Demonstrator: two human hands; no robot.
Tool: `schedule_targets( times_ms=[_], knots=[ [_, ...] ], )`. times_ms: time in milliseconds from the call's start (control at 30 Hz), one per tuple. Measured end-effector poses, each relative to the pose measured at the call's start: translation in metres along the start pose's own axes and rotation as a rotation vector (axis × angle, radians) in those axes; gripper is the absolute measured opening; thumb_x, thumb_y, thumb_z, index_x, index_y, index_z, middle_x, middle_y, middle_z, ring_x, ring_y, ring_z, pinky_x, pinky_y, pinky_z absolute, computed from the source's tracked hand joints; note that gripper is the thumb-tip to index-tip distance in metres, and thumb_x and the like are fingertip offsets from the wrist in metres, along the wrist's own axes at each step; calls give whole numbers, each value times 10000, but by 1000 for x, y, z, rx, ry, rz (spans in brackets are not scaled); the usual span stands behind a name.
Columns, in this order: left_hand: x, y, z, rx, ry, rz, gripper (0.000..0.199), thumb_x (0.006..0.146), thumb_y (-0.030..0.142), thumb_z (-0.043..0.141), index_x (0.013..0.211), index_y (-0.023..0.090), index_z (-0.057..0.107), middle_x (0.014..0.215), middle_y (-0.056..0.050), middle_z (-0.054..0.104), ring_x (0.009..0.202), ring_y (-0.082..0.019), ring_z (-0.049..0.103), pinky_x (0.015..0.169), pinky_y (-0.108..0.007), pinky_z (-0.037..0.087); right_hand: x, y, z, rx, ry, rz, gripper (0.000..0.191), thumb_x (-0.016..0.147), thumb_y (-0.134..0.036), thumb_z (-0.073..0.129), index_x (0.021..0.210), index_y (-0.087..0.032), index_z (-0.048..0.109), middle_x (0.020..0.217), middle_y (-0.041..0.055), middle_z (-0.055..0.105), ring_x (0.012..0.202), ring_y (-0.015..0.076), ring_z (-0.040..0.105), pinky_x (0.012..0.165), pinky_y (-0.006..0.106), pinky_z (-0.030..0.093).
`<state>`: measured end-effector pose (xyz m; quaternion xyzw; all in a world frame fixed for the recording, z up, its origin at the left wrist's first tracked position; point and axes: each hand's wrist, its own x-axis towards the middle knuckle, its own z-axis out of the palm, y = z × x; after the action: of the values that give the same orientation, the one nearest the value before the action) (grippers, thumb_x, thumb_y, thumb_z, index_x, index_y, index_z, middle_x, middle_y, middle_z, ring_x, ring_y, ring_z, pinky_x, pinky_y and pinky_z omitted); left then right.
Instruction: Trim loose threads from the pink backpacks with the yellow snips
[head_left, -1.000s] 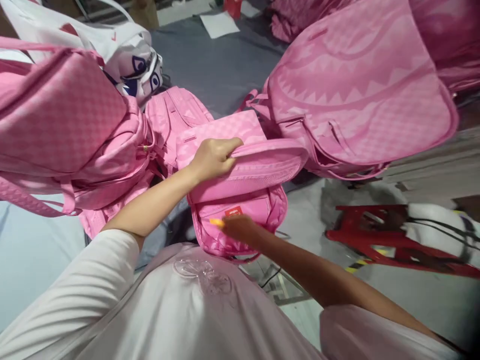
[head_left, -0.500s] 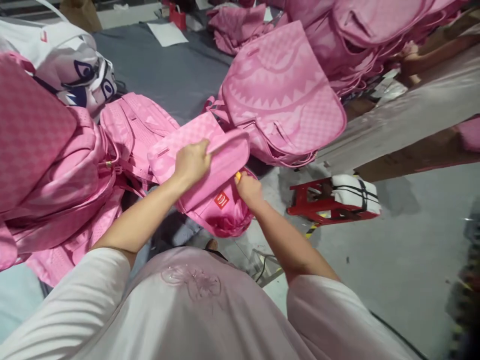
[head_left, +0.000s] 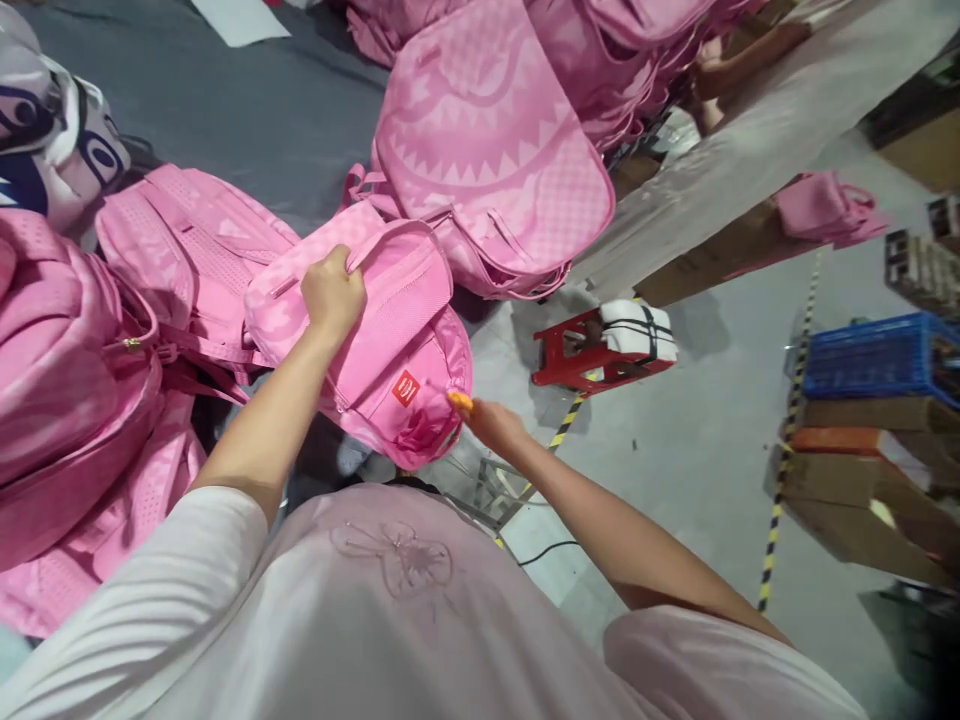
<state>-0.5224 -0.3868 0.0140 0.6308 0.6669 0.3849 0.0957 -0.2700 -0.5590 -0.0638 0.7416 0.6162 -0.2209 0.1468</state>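
Observation:
A pink backpack (head_left: 390, 345) hangs open in front of me, with a mesh pocket and a red label (head_left: 406, 388) on its inside. My left hand (head_left: 334, 297) is closed round the upper edge of its opened front panel. At the right of the bag's lower rim is my right hand (head_left: 495, 425), its fingers closed on a small yellow-orange tool (head_left: 460, 401). The tool's kind is too small to make out. Just beyond lies another pink backpack (head_left: 495, 150) with a zigzag teeth print.
More pink backpacks (head_left: 67, 380) are piled at left, beside a white bag with printed eyes (head_left: 56, 140). A grey table (head_left: 247, 120) stretches behind. On the floor at right are a red stool (head_left: 574, 350), a blue crate (head_left: 870, 355) and cardboard boxes (head_left: 847, 500). Another person's arm (head_left: 750, 60) shows at upper right.
My right hand has drawn away from the bag's inside, down to its right rim, with the yellow-orange tool. The panel is pulled further back, showing more mesh. The view has swung right.

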Motion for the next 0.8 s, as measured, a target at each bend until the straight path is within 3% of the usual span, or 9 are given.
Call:
schedule_targets(
  times_ms=[100, 233, 300, 367, 433, 567, 667, 733, 800],
  knots=[
    [-3, 6, -8, 18, -5, 56, 148, 825, 207, 499, 786, 198, 641, 703, -47, 625, 735, -200, 574, 696, -292, 393, 18, -16, 13, -47, 50, -167, 286, 1009, -281, 426, 1158, -110, 601, 954, 195, 703, 934, 269, 697, 811, 347, 485],
    [-12, 2, -17, 72, 13, 78, 152, 795, 205, 478, 744, 189, 621, 649, -9, 556, 657, -163, 520, 665, -278, 367, 44, -46, 37, 2, 62, -369, 247, 966, -258, 503, 1138, -113, 605, 1019, 173, 697, 1027, 234, 647, 892, 299, 435],
    [-14, -3, -19, 95, 42, 72, 161, 783, 196, 464, 747, 185, 621, 642, 0, 529, 652, -153, 510, 669, -273, 371, 56, -53, 43, 30, 122, -302, 338, 1014, -260, 384, 1230, -66, 558, 1052, 202, 682, 1014, 239, 637, 856, 302, 429],
    [-15, -4, -22, 110, 64, 67, 177, 780, 191, 454, 768, 182, 630, 647, 1, 512, 663, -151, 513, 676, -272, 380, 62, -56, 47, 85, 198, -142, 457, 1051, -268, 225, 1344, -14, 468, 1070, 225, 668, 959, 246, 643, 773, 299, 425],
    [-17, 4, -29, 114, 60, 96, 206, 778, 182, 443, 819, 179, 645, 670, -6, 511, 689, -155, 530, 688, -275, 390, 63, -59, 49, 192, 259, -71, 499, 1062, -325, 208, 1392, -31, 440, 1075, 203, 676, 915, 236, 653, 723, 279, 416],
    [-27, 44, -64, 150, -43, 286, 255, 760, 182, 464, 928, 196, 655, 736, -22, 534, 805, -181, 575, 745, -285, 425, 57, -71, 43, 325, 273, -254, 465, 1023, -421, 396, 1375, -147, 526, 1095, 127, 709, 969, 235, 667, 786, 261, 432],
    [-36, 68, -97, 204, -90, 386, 234, 753, 198, 506, 932, 207, 657, 723, -22, 528, 842, -201, 594, 785, -308, 452, 56, -90, 28, 308, 259, -218, 489, 1035, -392, 325, 1418, -130, 481, 1088, 142, 712, 959, 256, 680, 787, 293, 455],
    [-36, 68, -108, 229, -80, 389, 238, 768, 199, 518, 956, 218, 663, 739, -26, 543, 883, -217, 608, 813, -327, 464, 56, -104, 16, 285, 218, -305, 496, 1027, -412, 349, 1429, -146, 464, 1085, 132, 716, 953, 255, 686, 790, 298, 470],
    [-28, 56, -104, 254, -80, 359, 243, 804, 210, 525, 1000, 231, 667, 788, -38, 581, 952, -234, 615, 848, -340, 469, 57, -114, 4, 272, 192, -352, 499, 1034, -439, 336, 1427, -156, 456, 1095, 127, 716, 969, 249, 687, 802, 297, 481]
  ],
)
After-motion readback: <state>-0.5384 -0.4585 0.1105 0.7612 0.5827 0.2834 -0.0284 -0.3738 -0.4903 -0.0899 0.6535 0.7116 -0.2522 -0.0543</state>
